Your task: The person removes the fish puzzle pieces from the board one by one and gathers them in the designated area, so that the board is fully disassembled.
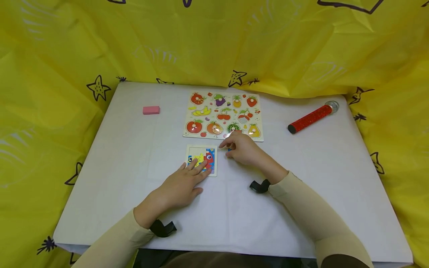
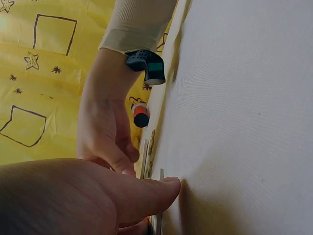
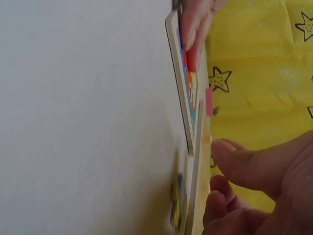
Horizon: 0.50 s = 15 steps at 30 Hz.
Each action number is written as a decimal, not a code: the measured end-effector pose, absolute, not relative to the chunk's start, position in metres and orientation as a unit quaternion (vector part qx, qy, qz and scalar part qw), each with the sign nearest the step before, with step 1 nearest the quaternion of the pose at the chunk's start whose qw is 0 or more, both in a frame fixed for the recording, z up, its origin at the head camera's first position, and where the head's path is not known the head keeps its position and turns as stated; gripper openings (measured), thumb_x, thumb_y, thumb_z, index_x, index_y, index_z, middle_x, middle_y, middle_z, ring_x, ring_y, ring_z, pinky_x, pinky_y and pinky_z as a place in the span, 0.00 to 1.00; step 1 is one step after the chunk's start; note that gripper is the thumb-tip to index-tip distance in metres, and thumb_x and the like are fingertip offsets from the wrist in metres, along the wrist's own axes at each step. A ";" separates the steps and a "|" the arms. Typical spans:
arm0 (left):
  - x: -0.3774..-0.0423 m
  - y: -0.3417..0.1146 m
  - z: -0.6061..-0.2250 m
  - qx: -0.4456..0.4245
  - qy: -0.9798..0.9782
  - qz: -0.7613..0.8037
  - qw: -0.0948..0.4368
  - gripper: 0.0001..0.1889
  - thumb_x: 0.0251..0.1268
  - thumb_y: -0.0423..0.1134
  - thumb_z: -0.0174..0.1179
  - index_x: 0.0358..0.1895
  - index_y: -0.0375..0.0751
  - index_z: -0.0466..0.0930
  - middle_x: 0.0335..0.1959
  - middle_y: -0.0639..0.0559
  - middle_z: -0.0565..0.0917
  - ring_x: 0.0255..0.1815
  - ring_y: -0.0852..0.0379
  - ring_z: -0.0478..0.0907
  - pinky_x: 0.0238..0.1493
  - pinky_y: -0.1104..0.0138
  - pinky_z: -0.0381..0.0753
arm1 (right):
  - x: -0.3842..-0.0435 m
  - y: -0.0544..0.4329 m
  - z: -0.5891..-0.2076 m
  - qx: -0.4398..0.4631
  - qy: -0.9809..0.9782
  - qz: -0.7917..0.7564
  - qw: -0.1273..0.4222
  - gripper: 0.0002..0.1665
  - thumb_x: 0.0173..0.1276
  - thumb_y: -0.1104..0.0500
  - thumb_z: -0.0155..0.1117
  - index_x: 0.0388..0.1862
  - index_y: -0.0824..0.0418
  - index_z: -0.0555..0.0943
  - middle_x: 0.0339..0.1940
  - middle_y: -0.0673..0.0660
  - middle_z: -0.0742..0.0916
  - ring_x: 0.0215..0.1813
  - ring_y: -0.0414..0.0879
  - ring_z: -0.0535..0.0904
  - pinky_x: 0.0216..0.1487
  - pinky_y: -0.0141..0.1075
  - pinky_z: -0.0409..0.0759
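Observation:
My left hand lies spread on a small square picture puzzle, its fingertips resting on the yellow and red pieces. An unfilled patch of pale base shows at the puzzle's upper left. Just right of it hovers my right hand, fingers loosely bent, thumb and fingertips apart with nothing between them. Below those fingers a loose blue and yellow puzzle piece lies on the cloth, mostly hidden by the hand in the head view. The left thumb sits beside the puzzle's edge in the left wrist view.
Behind the small puzzle lies a fruit peg board, partly overlapped by my right hand. A pink block is at the back left, a red glittery tube at the back right. Yellow curtains surround the white table.

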<state>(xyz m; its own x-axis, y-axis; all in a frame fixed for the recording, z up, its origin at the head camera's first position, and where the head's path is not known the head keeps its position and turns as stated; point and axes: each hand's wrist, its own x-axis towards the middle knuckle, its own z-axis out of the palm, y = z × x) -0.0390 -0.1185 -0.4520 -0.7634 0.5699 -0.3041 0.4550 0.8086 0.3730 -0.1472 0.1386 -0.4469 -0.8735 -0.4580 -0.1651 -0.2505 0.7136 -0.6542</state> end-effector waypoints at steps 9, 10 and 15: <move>-0.040 -0.118 -0.451 0.281 0.927 0.142 0.206 0.35 0.80 0.50 0.63 0.85 0.52 0.64 0.89 0.51 0.59 0.91 0.38 0.50 0.86 0.36 0.55 | -0.151 0.106 -0.453 -0.251 0.894 -0.324 0.181 0.15 0.69 0.65 0.76 0.52 0.51 0.94 0.46 0.52 0.84 0.44 0.47 0.78 0.46 0.39 0.77; -0.040 -0.118 -0.451 0.281 0.927 0.142 0.206 0.35 0.80 0.50 0.63 0.85 0.52 0.64 0.89 0.51 0.59 0.91 0.38 0.50 0.86 0.36 0.55 | -0.151 0.104 -0.453 -0.257 0.895 -0.318 0.179 0.15 0.69 0.65 0.76 0.51 0.51 0.94 0.45 0.52 0.84 0.44 0.46 0.78 0.46 0.39 0.77; -0.040 -0.118 -0.451 0.277 0.927 0.142 0.208 0.35 0.80 0.49 0.63 0.85 0.52 0.64 0.89 0.50 0.59 0.91 0.38 0.50 0.87 0.36 0.55 | -0.153 0.098 -0.455 -0.274 0.898 -0.292 0.180 0.14 0.69 0.65 0.76 0.50 0.51 0.94 0.46 0.52 0.83 0.45 0.45 0.78 0.48 0.38 0.77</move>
<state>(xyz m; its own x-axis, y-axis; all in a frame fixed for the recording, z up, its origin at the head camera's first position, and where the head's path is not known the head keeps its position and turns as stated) -0.0400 -0.1179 -0.4511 -0.7599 0.5726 -0.3076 0.4543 0.8064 0.3786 -0.1528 0.0979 -0.4548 -0.7845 -0.5982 -0.1634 -0.3882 0.6793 -0.6228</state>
